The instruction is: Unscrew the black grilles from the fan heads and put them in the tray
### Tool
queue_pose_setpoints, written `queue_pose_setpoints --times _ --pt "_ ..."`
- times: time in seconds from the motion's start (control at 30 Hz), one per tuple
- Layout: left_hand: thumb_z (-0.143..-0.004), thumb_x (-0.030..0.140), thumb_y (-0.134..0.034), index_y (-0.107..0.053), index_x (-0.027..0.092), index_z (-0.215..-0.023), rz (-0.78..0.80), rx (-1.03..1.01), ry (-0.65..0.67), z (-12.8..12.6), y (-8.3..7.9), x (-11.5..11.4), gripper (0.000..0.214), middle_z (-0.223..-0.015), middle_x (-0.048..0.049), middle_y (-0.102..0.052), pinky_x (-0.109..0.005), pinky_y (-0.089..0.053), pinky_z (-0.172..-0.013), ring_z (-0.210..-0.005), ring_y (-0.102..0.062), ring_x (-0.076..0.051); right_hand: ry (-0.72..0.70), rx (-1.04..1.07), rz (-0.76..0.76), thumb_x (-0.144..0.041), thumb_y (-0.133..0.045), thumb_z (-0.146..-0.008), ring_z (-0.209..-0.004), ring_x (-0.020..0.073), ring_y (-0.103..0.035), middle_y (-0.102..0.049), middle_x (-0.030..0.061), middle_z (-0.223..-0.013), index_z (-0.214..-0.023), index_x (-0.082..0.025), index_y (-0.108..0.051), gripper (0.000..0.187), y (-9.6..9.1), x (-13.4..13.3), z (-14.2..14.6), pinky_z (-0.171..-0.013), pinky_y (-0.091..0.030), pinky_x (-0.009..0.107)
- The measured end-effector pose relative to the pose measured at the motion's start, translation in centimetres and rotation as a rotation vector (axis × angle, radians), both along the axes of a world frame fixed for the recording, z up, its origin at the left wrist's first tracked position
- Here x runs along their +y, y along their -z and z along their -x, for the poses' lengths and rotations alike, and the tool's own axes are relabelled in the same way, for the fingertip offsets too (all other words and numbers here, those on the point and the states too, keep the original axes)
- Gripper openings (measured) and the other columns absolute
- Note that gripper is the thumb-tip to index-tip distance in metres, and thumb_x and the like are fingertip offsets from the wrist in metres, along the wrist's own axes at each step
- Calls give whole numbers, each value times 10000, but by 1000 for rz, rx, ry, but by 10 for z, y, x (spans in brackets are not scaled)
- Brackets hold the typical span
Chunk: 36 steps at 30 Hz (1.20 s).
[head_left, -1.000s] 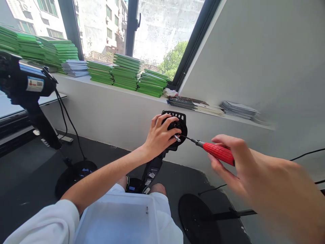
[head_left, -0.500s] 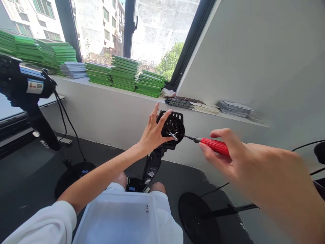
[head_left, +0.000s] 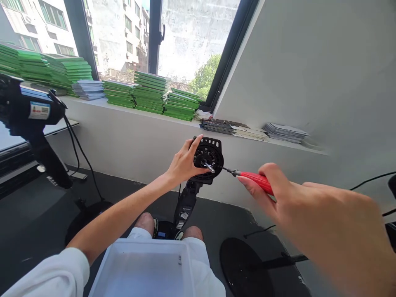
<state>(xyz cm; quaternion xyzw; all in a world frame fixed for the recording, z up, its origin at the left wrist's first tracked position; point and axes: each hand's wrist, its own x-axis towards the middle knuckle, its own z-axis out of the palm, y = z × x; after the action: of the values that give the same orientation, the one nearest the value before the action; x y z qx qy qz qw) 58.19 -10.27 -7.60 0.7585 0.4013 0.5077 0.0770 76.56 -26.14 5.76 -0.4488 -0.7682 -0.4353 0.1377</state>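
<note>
My left hand (head_left: 183, 161) grips the left side of a black fan motor housing (head_left: 217, 145), thumb across its lower face near the silver shaft (head_left: 209, 166). Slots run along the housing's top edge, and it sits on a dark stand (head_left: 187, 202) with a round knob. My right hand (head_left: 278, 194) is closed around the red handle of a screwdriver (head_left: 256, 180). Its thin dark shank points left, with the tip at the right part of the housing's face; whether it sits in a screw is too small to tell.
On my lap rests a white tray (head_left: 145, 246) with small dark pieces in it. Another black fan stand (head_left: 46, 152) is at left, and a round black base (head_left: 243, 264) lies at right. Green stacks (head_left: 148, 93) line the window sill.
My left hand's raised fingers have come down onto the housing's edge. The right hand and screwdriver have shifted slightly left, the tip staying near the housing's face.
</note>
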Motion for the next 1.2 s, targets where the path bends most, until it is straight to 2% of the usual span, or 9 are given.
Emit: queue_pose_setpoints --times 0.13,0.3,0.43,0.53,0.67,0.8,0.93,1.07,1.2 --pt "-720 410 -882 -144 362 -1615 8 -4 -3 0 1 0 1161 -1494 -114 -452 -432 -578 -962 -1315 -567 -349 -97 -123 -56 -345 -366 -1045 -328 89 -345 -408 -64 -410 -918 -150 -617 342 0 4 2 -414 -190 214" --pt "-714 388 -888 -139 375 -1619 -7 -14 -7 0 2 0 1175 -1470 -111 -468 -429 -575 -968 -1311 -567 -350 88 -237 -169 -427 -408 -1045 -314 103 -317 -299 -65 -377 -784 -171 -591 409 0 5 -1 -411 -182 229" --pt "-714 399 -885 -145 379 -1618 -7 -17 -6 0 2 1 1168 -1469 -110 -468 -428 -581 -954 -1297 -576 -348 -12 -148 -44 -375 -335 -1051 -313 113 -325 -339 -67 -395 -1013 -123 -636 395 2 4 -3 -416 -185 239" --pt "-713 399 -883 -136 387 -1619 -16 -19 -6 1 2 0 1174 -1473 -108 -465 -428 -581 -955 -1299 -574 -346 85 -201 -84 -409 -348 -1059 -316 108 -303 -311 -54 -374 -787 -175 -606 442 0 3 -3 -428 -163 240" --pt "-729 407 -874 -116 380 -1624 -26 -10 -2 1 3 1 1173 -1472 -118 -463 -426 -582 -945 -1306 -567 -351 4 -155 -49 -451 -280 -1068 -321 113 -341 -337 -55 -385 -931 -146 -648 497 -2 3 -5 -425 -164 232" --pt "-724 403 -878 -97 382 -1627 -29 -1 -6 1 4 3 1194 -1470 -117 -460 -426 -584 -933 -1294 -574 -354 87 -163 -77 -524 -325 -1054 -327 113 -314 -311 -46 -360 -751 -188 -591 524 0 4 -9 -436 -152 247" --pt "-728 411 -879 -102 382 -1625 -33 5 -8 0 5 4 1187 -1462 -110 -461 -433 -574 -962 -1303 -566 -346 40 -98 27 -506 -263 -1063 -330 118 -325 -388 -50 -383 -984 -177 -642 508 3 3 -9 -439 -172 242" --pt "-721 418 -887 -119 368 -1622 -33 17 -17 1 5 2 1185 -1458 -109 -459 -434 -566 -984 -1313 -557 -343 138 -92 -37 -559 -293 -1051 -328 122 -307 -319 -45 -355 -819 -190 -619 545 3 3 -6 -445 -141 256" --pt "-725 425 -884 -121 375 -1620 -31 13 -23 1 6 1 1177 -1463 -109 -457 -427 -567 -975 -1316 -557 -346 54 -94 11 -501 -316 -1059 -328 128 -362 -426 -46 -385 -1019 -168 -650 473 2 2 -3 -439 -172 240"
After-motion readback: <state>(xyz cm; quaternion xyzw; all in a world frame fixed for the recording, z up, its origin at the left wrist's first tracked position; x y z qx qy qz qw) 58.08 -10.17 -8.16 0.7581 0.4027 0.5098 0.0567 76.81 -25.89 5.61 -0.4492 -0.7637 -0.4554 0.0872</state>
